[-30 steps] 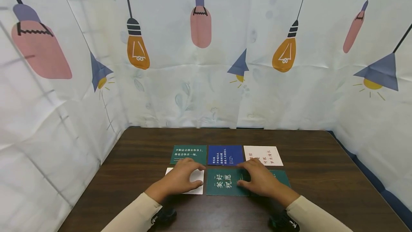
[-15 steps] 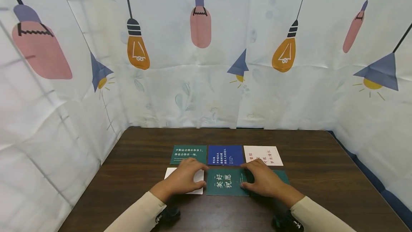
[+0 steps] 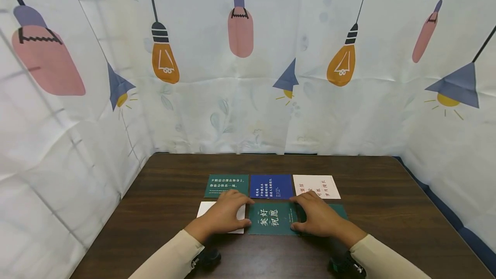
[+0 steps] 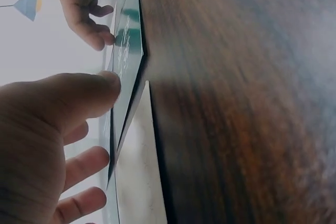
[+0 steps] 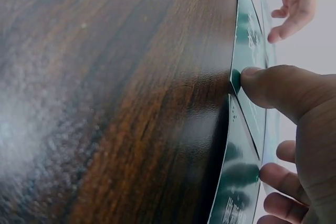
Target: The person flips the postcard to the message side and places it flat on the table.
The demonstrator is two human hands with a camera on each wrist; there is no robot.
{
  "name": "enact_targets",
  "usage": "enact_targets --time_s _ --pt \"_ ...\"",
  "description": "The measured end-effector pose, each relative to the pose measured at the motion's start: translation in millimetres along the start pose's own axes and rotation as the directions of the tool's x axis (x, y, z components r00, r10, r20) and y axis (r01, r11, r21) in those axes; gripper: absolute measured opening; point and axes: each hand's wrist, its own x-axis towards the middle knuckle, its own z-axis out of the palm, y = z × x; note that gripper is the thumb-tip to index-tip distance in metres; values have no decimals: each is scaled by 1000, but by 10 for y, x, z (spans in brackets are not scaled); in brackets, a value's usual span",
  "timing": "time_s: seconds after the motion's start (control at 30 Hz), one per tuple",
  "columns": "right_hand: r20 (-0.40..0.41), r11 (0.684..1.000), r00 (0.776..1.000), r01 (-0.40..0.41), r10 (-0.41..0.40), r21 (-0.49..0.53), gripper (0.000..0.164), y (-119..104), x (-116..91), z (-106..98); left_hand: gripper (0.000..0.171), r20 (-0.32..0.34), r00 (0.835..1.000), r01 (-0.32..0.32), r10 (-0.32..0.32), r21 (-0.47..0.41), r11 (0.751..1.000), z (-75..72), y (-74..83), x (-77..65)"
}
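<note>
A green card [image 3: 273, 219] with large white writing lies flat in the front row between my hands. My left hand [image 3: 222, 214] spreads over the white card [image 3: 205, 205] to its left, thumb at the green card's left edge. My right hand [image 3: 321, 216] covers part of another green card [image 3: 338, 211]; its thumb [image 5: 257, 85] touches the middle card near its right front corner. Both hands have thumb and fingers apart in relaxed curves. In the left wrist view, the left thumb [image 4: 94, 93] overlaps the middle card's edge.
Behind lie a green card [image 3: 226, 184], a blue card [image 3: 271, 186] and a pale card [image 3: 323, 186] with red writing. All lie on a dark wooden table [image 3: 178, 171]. White cloth [image 3: 240, 111] with printed lamps hangs around it.
My left hand has shifted right, its thumb now at the middle green card's edge. My right hand first moved slightly right, then stayed. The cards show no clear movement.
</note>
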Motion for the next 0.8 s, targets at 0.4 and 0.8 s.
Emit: enact_targets --time_s 0.4,0.8 --pt "45 1000 999 9 -9 13 75 -24 44 -28 51 4 1000 0 0 23 1000 33 2 12" --pt "90 999 996 6 -10 45 75 -25 110 -32 51 4 1000 10 -10 2 1000 34 4 29"
